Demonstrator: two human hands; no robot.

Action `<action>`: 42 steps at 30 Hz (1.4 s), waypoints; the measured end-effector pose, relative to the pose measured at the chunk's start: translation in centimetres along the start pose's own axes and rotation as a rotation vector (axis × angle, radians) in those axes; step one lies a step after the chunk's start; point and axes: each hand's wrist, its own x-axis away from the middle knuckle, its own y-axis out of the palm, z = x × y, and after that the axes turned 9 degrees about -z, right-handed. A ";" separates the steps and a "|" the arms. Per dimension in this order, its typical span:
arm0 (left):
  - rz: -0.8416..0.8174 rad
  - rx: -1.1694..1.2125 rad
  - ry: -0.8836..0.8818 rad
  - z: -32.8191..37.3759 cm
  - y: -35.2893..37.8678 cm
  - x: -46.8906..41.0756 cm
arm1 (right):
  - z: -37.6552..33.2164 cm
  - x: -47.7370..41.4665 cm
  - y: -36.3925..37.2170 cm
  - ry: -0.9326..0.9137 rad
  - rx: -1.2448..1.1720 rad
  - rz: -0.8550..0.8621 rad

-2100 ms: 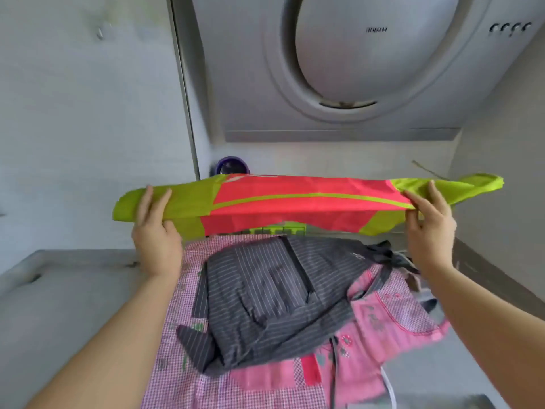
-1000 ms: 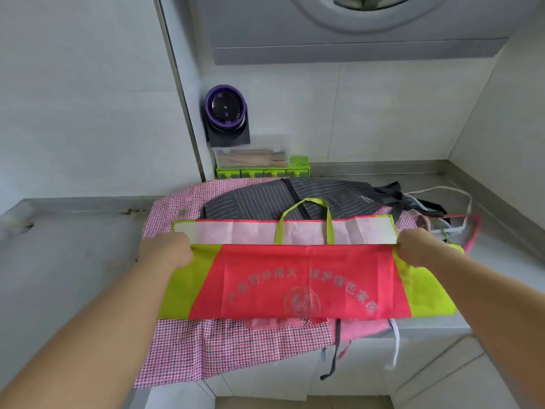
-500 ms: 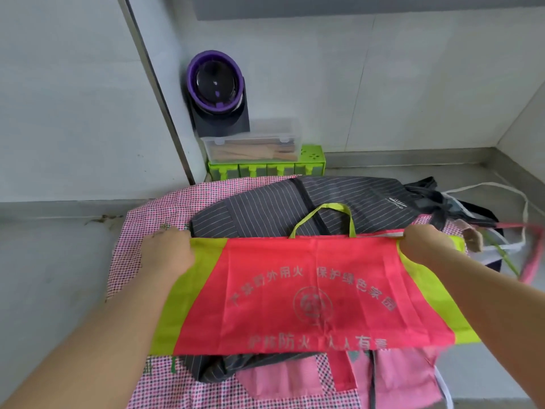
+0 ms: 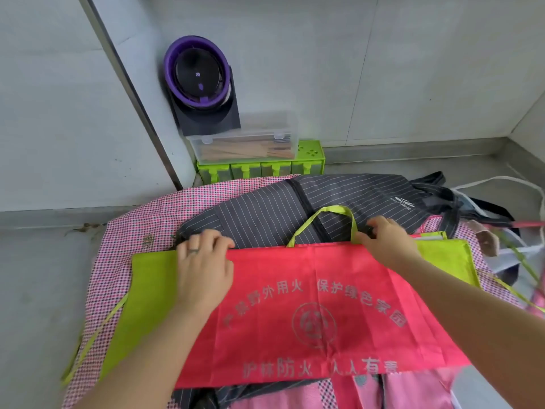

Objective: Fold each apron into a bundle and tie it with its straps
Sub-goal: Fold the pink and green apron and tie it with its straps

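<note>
A: So which step is this?
B: Early folding, I'd say. Red apron (image 4: 309, 305) lies flat, print up, on the striped apron (image 4: 265, 214) and checked apron (image 4: 141, 219) on the desk (image 4: 38, 276). Nothing looks bundled yet.
A: And the grips?
B: Left grip (image 4: 203, 270) curls over the top hem; right grip (image 4: 386, 246) pinches it beside the neck loop (image 4: 324, 209). Both hold cloth.
A: Next?
B: Probably tuck the loop in, fold lengthwise with edges square, and keep the green straps (image 4: 72, 364) free for tying

Red apron (image 4: 309, 305) is covering most of the striped apron (image 4: 265, 214); straps (image 4: 528, 224) at three o'clock are blurring off-frame.
</note>
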 end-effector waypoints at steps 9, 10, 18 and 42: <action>-0.469 0.366 0.064 7.6 0.9 -4.2 | -5.4 -2.9 -0.7 -0.053 -0.439 -0.097; -0.473 0.360 0.070 7.8 1.2 -4.7 | -5.9 -3.0 -1.2 -0.102 -0.487 -0.114; -0.087 0.562 -0.095 6.2 2.0 -6.1 | -7.9 -4.1 -2.5 -0.165 -0.889 -0.145; -0.094 0.126 0.136 4.5 4.5 -2.2 | 0.5 -1.3 1.5 -0.399 0.282 0.011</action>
